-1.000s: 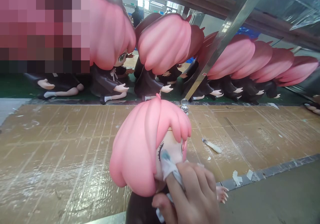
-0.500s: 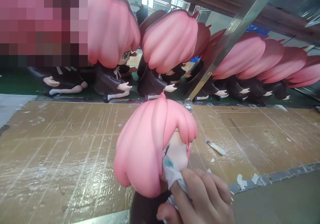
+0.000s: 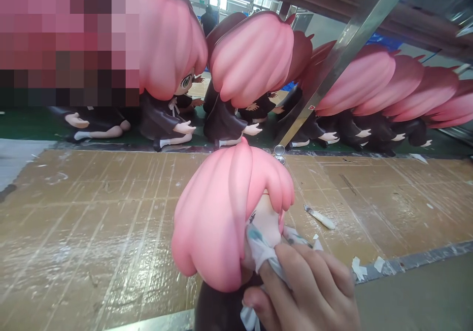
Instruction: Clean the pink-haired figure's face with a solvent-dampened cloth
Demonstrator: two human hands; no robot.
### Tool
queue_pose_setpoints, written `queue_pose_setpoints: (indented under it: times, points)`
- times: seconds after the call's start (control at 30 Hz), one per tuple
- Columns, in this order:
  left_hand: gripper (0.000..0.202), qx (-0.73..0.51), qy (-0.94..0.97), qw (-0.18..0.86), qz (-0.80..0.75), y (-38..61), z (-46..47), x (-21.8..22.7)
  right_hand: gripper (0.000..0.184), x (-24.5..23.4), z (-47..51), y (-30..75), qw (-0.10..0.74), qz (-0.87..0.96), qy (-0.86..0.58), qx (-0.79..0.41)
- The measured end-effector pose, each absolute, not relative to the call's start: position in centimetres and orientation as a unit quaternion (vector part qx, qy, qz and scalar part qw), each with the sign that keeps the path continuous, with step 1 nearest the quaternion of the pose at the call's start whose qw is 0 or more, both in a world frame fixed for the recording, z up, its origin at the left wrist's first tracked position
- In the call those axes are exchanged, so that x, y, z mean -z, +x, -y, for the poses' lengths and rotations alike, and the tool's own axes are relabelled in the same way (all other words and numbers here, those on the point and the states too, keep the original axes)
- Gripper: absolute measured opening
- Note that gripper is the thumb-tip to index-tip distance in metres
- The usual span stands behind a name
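Note:
In the head view, a pink-haired figure (image 3: 210, 222) with a dark body stands before me, its pale face turned to the right. My right hand (image 3: 310, 286) comes in from the lower right, closed on a white cloth (image 3: 260, 247) stained blue-green. The cloth is wrapped over the index finger and pressed against the side of the face, just below a small dark eye mark (image 3: 253, 216). Another stained fold of cloth shows beyond the knuckles. The figure's lower face is partly hidden by the hand. My left hand is out of view.
Behind the brown-covered table (image 3: 92, 213) stands a row of similar pink-haired figures (image 3: 254, 60) in dark clothes. A slanted metal post (image 3: 332, 70) crosses in front of them. A white-handled knife (image 3: 320, 217) and white scraps (image 3: 358, 269) lie to the right.
My right hand and the cloth have shifted slightly right in the view, along with the figure. Less of the dark eye mark shows, and a stained cloth fold now appears beyond the fingers.

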State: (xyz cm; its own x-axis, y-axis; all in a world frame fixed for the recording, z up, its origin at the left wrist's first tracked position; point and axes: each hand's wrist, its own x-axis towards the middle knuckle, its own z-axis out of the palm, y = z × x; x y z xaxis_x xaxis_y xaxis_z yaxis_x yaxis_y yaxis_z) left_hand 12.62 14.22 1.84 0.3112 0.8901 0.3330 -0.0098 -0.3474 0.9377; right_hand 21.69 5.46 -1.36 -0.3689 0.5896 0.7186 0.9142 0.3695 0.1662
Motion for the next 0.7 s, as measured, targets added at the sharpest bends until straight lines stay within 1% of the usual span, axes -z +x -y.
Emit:
queue_pose_setpoints:
  times: [0.1, 0.13, 0.23, 0.3, 0.4, 0.47, 0.57, 0.6, 0.63, 0.7]
  points:
    - [0.059, -0.469, 0.663, 0.477, -0.337, 12.1, -13.9, -1.8, 0.044, 1.5, -5.6, 21.3, 0.331, 0.749, -0.486, 0.306]
    - [0.06, -0.464, 0.662, 0.481, -0.339, 12.0, -13.7, -1.8, 0.044, 1.4, -5.6, 21.3, 0.325, 0.75, -0.489, 0.305]
    - [0.054, -0.449, 0.659, 0.493, -0.348, 11.8, -12.9, -1.4, 0.036, 0.9, -5.6, 21.5, 0.289, 0.77, -0.491, 0.287]
    - [0.058, -0.443, 0.655, 0.502, -0.351, 11.7, -12.6, -1.0, 0.035, 0.7, -5.5, 21.7, 0.278, 0.782, -0.485, 0.278]
    - [0.069, -0.437, 0.649, 0.515, -0.351, 11.3, -11.8, -0.8, 0.044, 0.9, -5.5, 21.9, 0.33, 0.759, -0.478, 0.295]
    - [0.064, -0.429, 0.645, 0.524, -0.354, 10.7, -11.0, -0.8, 0.042, 0.9, -5.6, 21.9, 0.336, 0.752, -0.482, 0.299]
    - [0.047, -0.414, 0.643, 0.539, -0.353, 10.1, -10.0, -0.6, 0.032, 0.9, -5.8, 21.9, 0.279, 0.784, -0.479, 0.281]
    - [0.045, -0.411, 0.642, 0.543, -0.352, 10.1, -10.0, -0.5, 0.032, 1.0, -5.8, 21.9, 0.28, 0.786, -0.475, 0.281]
    - [0.047, -0.41, 0.641, 0.547, -0.35, 10.2, -10.1, -0.2, 0.035, 1.2, -5.8, 21.8, 0.296, 0.779, -0.474, 0.284]
    - [0.057, -0.41, 0.637, 0.553, -0.346, 10.7, -10.7, 0.5, 0.042, 1.5, -5.8, 21.7, 0.344, 0.754, -0.476, 0.296]
